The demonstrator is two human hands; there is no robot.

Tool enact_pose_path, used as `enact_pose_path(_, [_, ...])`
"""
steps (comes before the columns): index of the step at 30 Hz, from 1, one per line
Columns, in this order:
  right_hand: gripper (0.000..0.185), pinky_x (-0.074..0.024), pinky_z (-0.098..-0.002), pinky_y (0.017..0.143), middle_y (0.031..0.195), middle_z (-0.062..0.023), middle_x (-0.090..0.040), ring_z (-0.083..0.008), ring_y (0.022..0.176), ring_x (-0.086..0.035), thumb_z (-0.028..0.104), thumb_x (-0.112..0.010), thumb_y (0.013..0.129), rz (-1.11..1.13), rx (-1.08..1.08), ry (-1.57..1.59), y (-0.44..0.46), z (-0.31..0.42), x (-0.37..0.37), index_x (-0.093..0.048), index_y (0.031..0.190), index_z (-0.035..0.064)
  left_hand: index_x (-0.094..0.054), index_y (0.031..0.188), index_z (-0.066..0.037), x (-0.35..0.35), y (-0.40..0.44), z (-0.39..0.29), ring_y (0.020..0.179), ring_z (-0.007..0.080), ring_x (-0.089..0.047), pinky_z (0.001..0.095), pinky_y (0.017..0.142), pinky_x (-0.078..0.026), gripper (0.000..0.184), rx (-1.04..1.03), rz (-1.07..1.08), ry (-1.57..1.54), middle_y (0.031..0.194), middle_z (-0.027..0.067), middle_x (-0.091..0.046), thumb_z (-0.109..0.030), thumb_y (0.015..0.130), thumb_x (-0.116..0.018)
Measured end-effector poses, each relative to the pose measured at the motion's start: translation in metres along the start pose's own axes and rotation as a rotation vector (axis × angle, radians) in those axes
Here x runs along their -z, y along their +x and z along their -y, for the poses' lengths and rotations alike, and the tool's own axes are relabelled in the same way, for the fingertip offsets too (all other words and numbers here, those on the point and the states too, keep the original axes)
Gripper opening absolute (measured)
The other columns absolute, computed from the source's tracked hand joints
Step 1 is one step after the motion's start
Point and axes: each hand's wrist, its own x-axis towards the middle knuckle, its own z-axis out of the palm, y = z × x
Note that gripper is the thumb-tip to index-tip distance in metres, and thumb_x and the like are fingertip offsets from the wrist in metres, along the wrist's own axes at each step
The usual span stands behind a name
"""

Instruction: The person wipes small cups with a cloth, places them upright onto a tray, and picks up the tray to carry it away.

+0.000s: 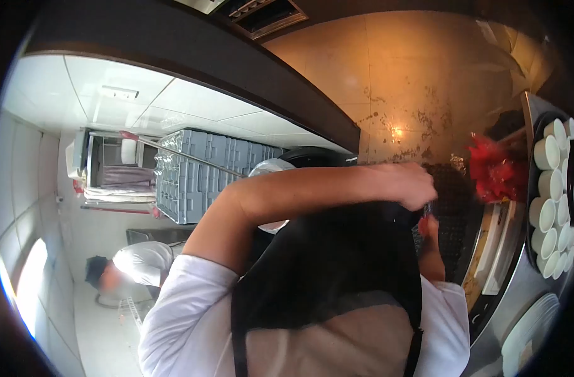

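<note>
My left arm reaches across the black apron [324, 276], and my left hand [412, 185] is closed in a fist, with what it grips hidden. Just below it in the view, my right hand [430, 229] is partly seen, its fingers closed around a small reddish thing that I cannot make out. The two hands are close together above a dark, textured mat [450, 188]. To the right of them is a bright red, crumpled or stringy thing [495, 168]; no link between it and my hands can be made out.
White cups [542, 213] stand on a metal counter [497, 317] at right, near stacked plates [532, 327]. Grey crates [189, 176] are stacked at left beside a cloth-laden rack [120, 176]. Another person [139, 264] in white is at the lower left. Brown floor [337, 63] has dark marks.
</note>
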Motion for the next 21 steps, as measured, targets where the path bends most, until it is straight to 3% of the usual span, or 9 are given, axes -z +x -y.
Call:
enact_pose_path(4, [0.010,-0.0445,-0.0285,0.043,0.066,-0.0015,-0.058,-0.0133,0.052,-0.055,0.021,-0.059,0.089,0.185,0.212,-0.423,0.009,0.147,-0.157,-0.057,0.082,0.0138,-0.063,0.099,-0.005,-0.055,-0.055,0.100,0.097,0.0385,-0.062,0.0478,0.083,-0.050,0.024,0.280,-0.478,-0.061,0.098,0.0162,-0.066,-0.020,0.081,-0.058])
enact_pose_path(7, [0.009,-0.0433,-0.0264,0.040,0.067,-0.0022,-0.059,-0.0117,0.050,-0.054,0.021,-0.061,0.089,0.247,0.427,-0.563,-0.005,0.220,-0.240,-0.057,0.086,0.0131,-0.058,0.112,-0.004,-0.147,-0.138,0.159,0.103,0.0398,-0.061,0.0494,0.087,-0.050,0.033,0.686,-0.559,-0.069,0.106,0.0208,-0.064,-0.017,0.082,-0.054])
enact_pose_path(8, [0.009,-0.0433,-0.0264,0.040,0.067,-0.0023,-0.060,-0.0116,0.051,-0.054,0.021,-0.060,0.089,0.269,0.479,-0.623,-0.013,0.239,-0.262,-0.057,0.087,0.0128,-0.059,0.112,-0.002,-0.217,-0.161,0.206,0.104,0.0407,-0.061,0.0501,0.087,-0.050,0.034,0.899,-0.306,-0.176,0.109,0.0218,-0.064,-0.017,0.081,-0.053])
enact_pose_path(9, [0.007,-0.0426,-0.0262,0.039,0.069,-0.0023,-0.061,-0.0115,0.051,-0.055,0.018,-0.061,0.088,0.294,0.474,-0.590,-0.029,0.252,-0.278,-0.056,0.088,0.0123,-0.063,0.106,-0.003,-0.252,-0.198,0.202,0.093,0.0391,-0.064,0.0501,0.078,-0.052,0.030,0.830,-0.371,-0.119,0.108,0.0217,-0.064,-0.021,0.084,-0.053])
enact_pose_path(14, [0.039,-0.0358,-0.0284,0.038,0.050,-0.0028,-0.050,-0.0133,0.043,-0.048,0.030,-0.049,0.092,0.503,0.657,-0.865,-0.010,0.254,-0.264,-0.052,0.057,0.0123,-0.065,0.105,-0.005,-0.495,-0.292,0.065,0.080,0.0176,-0.064,0.0325,0.066,-0.051,0.030,1.351,-1.760,-1.350,0.088,0.0084,-0.066,-0.030,0.092,-0.056])
enact_pose_path(16, [0.039,-0.0375,-0.0364,0.039,0.051,-0.0056,-0.051,-0.0203,0.042,-0.048,0.032,-0.047,0.091,0.463,0.510,-0.860,-0.018,0.230,-0.225,-0.053,0.059,0.0106,-0.066,0.094,-0.008,-0.577,-0.284,-0.071,0.079,0.0198,-0.064,0.0362,0.067,-0.051,0.021,1.776,-0.965,-0.188,0.082,0.0047,-0.062,-0.028,0.090,-0.058])
enact_pose_path(18, [0.032,-0.0388,-0.0379,0.034,0.052,-0.0094,-0.053,-0.0227,0.038,-0.049,0.034,-0.050,0.090,0.738,0.368,-0.992,-0.014,0.219,-0.159,-0.056,0.071,0.0092,-0.066,0.094,-0.008,-0.597,-0.266,-0.166,0.078,0.0199,-0.064,0.0362,0.067,-0.051,0.022,1.948,-0.685,-0.776,0.082,0.0055,-0.063,-0.028,0.090,-0.058])
enact_pose_path(19, [0.029,-0.0376,-0.0380,0.032,0.051,-0.0088,-0.052,-0.0234,0.036,-0.047,0.033,-0.053,0.090,0.425,0.193,-0.732,-0.018,0.202,-0.123,-0.055,0.073,0.0096,-0.067,0.094,-0.007,-0.591,-0.264,-0.186,0.078,0.0200,-0.064,0.0362,0.066,-0.051,0.023,1.977,-0.636,-1.088,0.082,0.0059,-0.063,-0.028,0.090,-0.058])
enact_pose_path(21, [0.025,-0.0372,-0.0411,0.031,0.050,-0.0079,-0.049,-0.0259,0.036,-0.047,0.031,-0.052,0.091,0.287,0.117,-0.784,0.054,0.185,-0.021,-0.054,0.076,0.0111,-0.067,0.093,-0.007,-0.574,-0.263,-0.197,0.077,0.0201,-0.064,0.0362,0.066,-0.051,0.023,1.971,-0.571,-1.402,0.082,0.0068,-0.064,-0.028,0.089,-0.058])
